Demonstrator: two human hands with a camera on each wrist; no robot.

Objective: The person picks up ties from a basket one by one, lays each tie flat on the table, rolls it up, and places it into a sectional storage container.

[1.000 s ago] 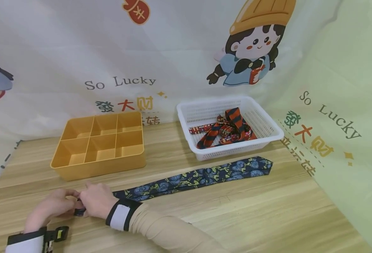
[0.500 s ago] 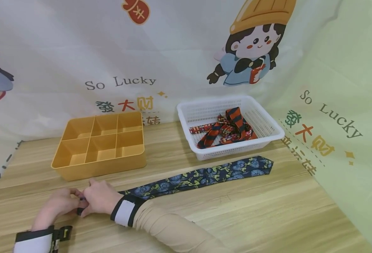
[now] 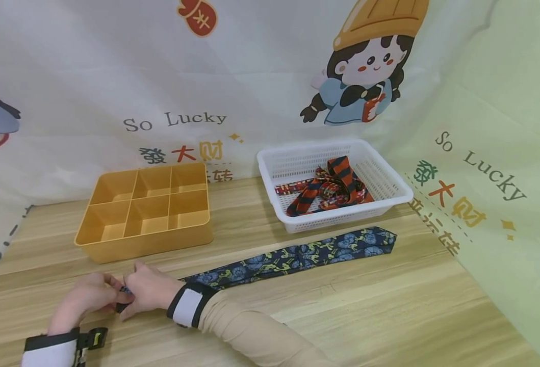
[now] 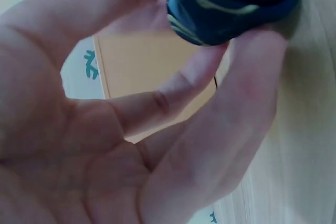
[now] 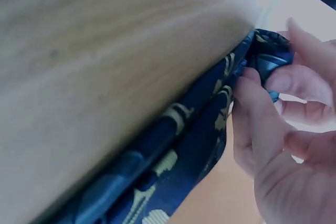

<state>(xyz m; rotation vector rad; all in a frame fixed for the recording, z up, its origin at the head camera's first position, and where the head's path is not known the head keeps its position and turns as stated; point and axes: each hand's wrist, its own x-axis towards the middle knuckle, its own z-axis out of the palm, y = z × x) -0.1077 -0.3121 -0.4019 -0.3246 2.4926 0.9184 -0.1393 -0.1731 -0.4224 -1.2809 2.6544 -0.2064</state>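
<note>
A navy necktie (image 3: 288, 259) with blue flowers and yellow-green figures lies stretched across the wooden table, its wide pointed end toward the right. Its narrow end is wound into a small roll (image 4: 236, 3), seen close in the left wrist view. My left hand (image 3: 91, 295) holds this roll between thumb and fingers. My right hand (image 3: 148, 289) pinches the tie right at the roll, fingertips close to those of the left. From the head view the hands hide most of the roll. In the right wrist view the strip of tie (image 5: 184, 129) runs from the fingers along the tabletop.
Behind the hands stands a yellow box (image 3: 143, 244) with several compartments, nothing visible inside them. A white perforated basket (image 3: 334, 216) at the back right holds striped and patterned ties (image 3: 338, 186). A printed cloth (image 3: 260, 76) hangs behind the table.
Both hands have shifted slightly to the right along the tie, with the roll between them. The wide end, the box and the basket have stayed in place.
</note>
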